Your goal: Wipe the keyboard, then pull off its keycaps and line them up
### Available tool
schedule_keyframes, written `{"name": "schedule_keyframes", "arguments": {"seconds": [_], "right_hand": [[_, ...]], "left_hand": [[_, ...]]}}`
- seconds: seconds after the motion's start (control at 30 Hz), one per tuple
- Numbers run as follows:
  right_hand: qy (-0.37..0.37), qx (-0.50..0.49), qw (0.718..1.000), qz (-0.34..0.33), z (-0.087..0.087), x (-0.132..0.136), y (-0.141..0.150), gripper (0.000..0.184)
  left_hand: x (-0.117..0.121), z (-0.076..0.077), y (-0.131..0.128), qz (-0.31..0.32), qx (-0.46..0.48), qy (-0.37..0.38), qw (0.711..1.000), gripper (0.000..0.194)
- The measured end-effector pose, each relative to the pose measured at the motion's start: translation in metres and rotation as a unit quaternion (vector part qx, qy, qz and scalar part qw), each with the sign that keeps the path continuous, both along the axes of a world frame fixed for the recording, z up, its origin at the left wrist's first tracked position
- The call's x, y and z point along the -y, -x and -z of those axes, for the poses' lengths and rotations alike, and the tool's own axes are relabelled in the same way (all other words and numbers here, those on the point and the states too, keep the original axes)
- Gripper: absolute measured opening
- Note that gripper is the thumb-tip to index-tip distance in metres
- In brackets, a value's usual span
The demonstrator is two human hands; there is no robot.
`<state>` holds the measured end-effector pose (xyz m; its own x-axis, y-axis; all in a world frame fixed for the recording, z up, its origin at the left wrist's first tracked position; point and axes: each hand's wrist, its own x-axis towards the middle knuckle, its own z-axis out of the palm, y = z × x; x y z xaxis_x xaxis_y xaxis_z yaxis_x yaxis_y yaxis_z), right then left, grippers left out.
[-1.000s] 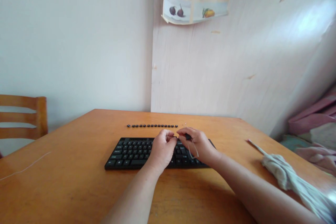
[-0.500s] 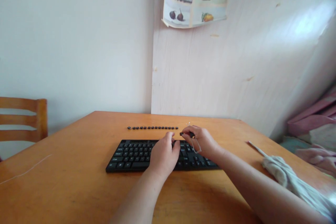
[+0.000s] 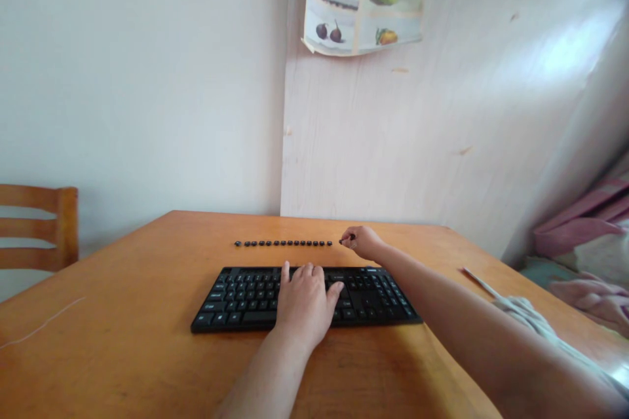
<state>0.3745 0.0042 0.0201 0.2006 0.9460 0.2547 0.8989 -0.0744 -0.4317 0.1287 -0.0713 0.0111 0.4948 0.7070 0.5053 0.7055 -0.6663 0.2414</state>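
Note:
A black keyboard lies on the wooden table. My left hand rests flat on its middle keys with the fingers stretched out. Behind the keyboard runs a row of several small black keycaps. My right hand reaches past the keyboard to the right end of that row, its fingers pinched on a small black keycap held down at the table.
A wooden chair stands at the left edge. A pale cloth bundle with a stick lies on the table's right side. Pink bedding is at far right. A fruit poster hangs on the wall.
My right hand left the keyboard and moved back to the end of the keycap row with a keycap. My left hand opened and settled flat on the keys.

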Motion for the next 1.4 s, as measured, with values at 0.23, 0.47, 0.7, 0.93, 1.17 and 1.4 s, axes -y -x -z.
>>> {"name": "schedule_keyframes", "arguments": {"seconds": [0.23, 0.47, 0.7, 0.93, 1.17, 1.4], "right_hand": [[0.034, 0.013, 0.999, 0.02, 0.013, -0.02, -0.001, 0.016], [0.046, 0.031, 0.998, 0.021, 0.017, -0.029, -0.001, 0.016], [0.044, 0.036, 0.998, 0.015, 0.016, -0.027, 0.0, 0.017], [0.008, 0.008, 1.0, 0.015, 0.007, -0.017, 0.003, 0.022], [-0.059, -0.059, 0.996, 0.015, -0.019, 0.013, 0.007, 0.032], [-0.037, -0.243, 0.969, -0.004, -0.038, 0.065, 0.024, 0.01]], "left_hand": [[-0.001, 0.004, 0.0, 0.002, 0.002, 0.003, 1.0, 0.043], [0.001, 0.003, 0.001, 0.004, 0.005, 0.013, 1.0, 0.039], [0.001, 0.002, 0.0, 0.004, -0.003, 0.012, 1.0, 0.04], [-0.001, 0.006, 0.0, 0.003, 0.0, 0.003, 1.0, 0.041], [0.001, 0.003, 0.0, 0.012, 0.005, 0.0, 1.0, 0.042], [0.0, 0.002, 0.001, 0.008, 0.001, -0.007, 1.0, 0.041]]}}
